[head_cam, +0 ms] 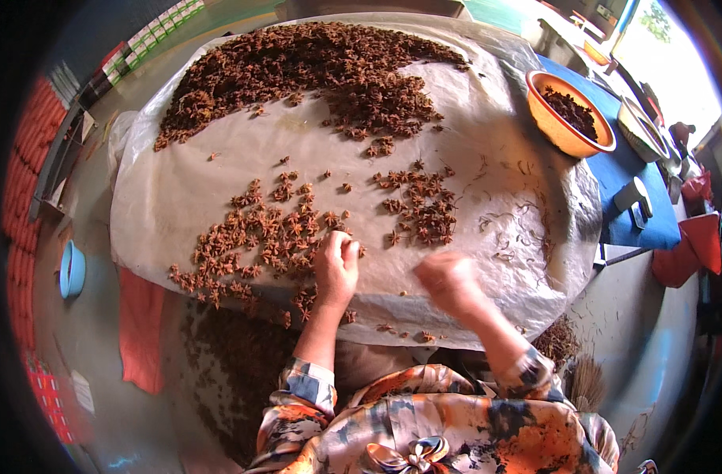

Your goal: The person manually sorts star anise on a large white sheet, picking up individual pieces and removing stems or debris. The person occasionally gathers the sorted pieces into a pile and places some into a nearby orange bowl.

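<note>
My left hand (337,269) is curled, thumb against fingers, at the right edge of a loose spread of star anise (266,231). A star anise pod shows beside its fingertips; whether the fingers grip any pod is hidden. My right hand (449,278) is blurred by motion over the plastic sheet (378,272), fingers bent, and its contents cannot be made out. Just beyond it lies a smaller, darker group of star anise (423,207), some with thin stems. A large heap of star anise (301,65) covers the far part of the sheet.
Thin loose stems (509,231) lie scattered on the sheet's right side. An orange bowl (568,115) holding dark pieces stands on a blue surface (621,178) at the right, near a grey cylindrical object (630,194). A blue basin (72,269) and stacked red sacks (32,207) are at the left.
</note>
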Demonstrator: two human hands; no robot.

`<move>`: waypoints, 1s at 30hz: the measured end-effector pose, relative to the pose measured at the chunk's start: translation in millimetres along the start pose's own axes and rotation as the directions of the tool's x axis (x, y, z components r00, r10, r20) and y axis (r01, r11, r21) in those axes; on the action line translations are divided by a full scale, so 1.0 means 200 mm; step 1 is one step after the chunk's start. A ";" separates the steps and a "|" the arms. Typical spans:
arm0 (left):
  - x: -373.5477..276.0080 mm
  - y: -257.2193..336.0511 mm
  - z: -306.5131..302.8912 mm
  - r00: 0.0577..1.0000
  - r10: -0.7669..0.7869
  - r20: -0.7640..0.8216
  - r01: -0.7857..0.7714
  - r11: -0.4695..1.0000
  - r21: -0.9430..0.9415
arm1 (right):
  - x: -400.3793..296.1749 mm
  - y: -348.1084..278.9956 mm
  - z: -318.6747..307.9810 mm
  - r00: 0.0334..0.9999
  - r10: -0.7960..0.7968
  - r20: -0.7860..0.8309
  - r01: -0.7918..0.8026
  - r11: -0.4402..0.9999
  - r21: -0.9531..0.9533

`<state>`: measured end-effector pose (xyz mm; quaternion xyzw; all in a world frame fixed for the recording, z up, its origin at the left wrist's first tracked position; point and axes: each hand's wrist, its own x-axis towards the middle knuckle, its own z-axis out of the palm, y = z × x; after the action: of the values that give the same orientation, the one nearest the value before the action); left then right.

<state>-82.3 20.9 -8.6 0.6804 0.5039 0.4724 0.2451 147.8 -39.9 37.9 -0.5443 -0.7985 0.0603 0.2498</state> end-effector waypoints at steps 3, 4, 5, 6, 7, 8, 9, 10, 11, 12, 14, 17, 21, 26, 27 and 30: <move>0.05 0.05 0.07 0.961 0.266 0.072 -0.271 0.859 0.434 | -0.18 0.40 -0.19 0.867 0.223 -0.446 -0.411 0.826 -0.385; 0.05 0.09 0.12 0.959 0.247 0.141 -0.284 0.860 0.423 | -0.16 0.39 -0.19 0.871 0.223 -0.438 -0.392 0.852 -0.347; 0.06 0.09 0.20 0.961 0.194 0.196 -0.264 0.853 0.450 | -0.12 0.36 -0.16 0.876 0.220 -0.430 -0.371 0.876 -0.308; 0.07 0.08 0.28 0.951 0.163 0.263 -0.274 0.840 0.468 | -0.10 0.35 -0.11 0.879 0.227 -0.419 -0.360 0.892 -0.274; 0.07 0.07 0.30 0.938 0.124 0.325 -0.281 0.821 0.497 | -0.05 0.30 -0.01 0.886 0.330 -0.325 -0.379 0.920 -0.100; 0.07 0.06 0.27 0.942 0.158 0.296 -0.299 0.796 0.526 | 0.08 0.12 -0.04 0.898 0.440 -0.026 -0.436 0.896 0.080; 0.08 0.07 0.28 0.941 0.174 0.291 -0.292 0.853 0.432 | 0.09 0.09 0.03 0.980 0.072 -0.186 -0.097 0.987 -0.130; 0.08 0.07 0.27 0.941 0.183 0.285 -0.278 0.898 0.342 | 0.12 0.08 0.08 0.989 0.018 -0.145 -0.037 0.991 -0.128; 0.08 0.07 0.26 0.941 0.190 0.279 -0.261 0.933 0.248 | 0.14 0.09 0.13 0.996 0.013 -0.085 -0.026 0.988 -0.154; 0.06 0.07 0.24 0.948 0.234 0.215 -0.265 0.956 0.126 | 0.15 0.10 0.15 1.000 -0.006 0.000 0.006 0.983 -0.184; 0.04 0.08 0.21 0.956 0.160 0.247 -0.149 0.987 -0.065 | 0.16 0.10 0.16 0.997 -0.028 0.066 0.040 0.980 -0.194; 0.02 0.10 0.18 0.968 0.014 0.249 0.046 0.971 -0.236 | 0.10 0.10 0.16 0.999 0.005 -0.048 -0.013 0.986 -0.164; 0.10 0.00 0.05 0.983 0.049 0.178 -0.088 0.972 0.218 | 0.08 0.21 0.06 0.926 0.211 -0.312 -0.272 0.948 -0.163; 0.22 -0.01 0.04 0.994 0.025 0.105 -0.057 0.945 0.322 | 0.32 0.18 0.13 0.940 -0.121 -0.318 0.124 0.992 -0.011; 0.22 -0.01 0.06 0.992 -0.028 0.122 -0.006 0.963 0.270 | 0.38 0.17 0.19 0.959 -0.182 -0.219 0.171 0.983 -0.067; 0.22 0.00 0.08 0.951 -0.195 0.239 0.189 0.981 0.047 | 0.50 0.26 0.31 0.997 -0.083 -0.003 0.082 0.986 -0.147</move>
<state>-65.4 62.7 2.0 0.6835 0.5395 0.3537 0.3415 134.1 81.7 -0.9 -0.5281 -0.8215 -0.0116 0.2149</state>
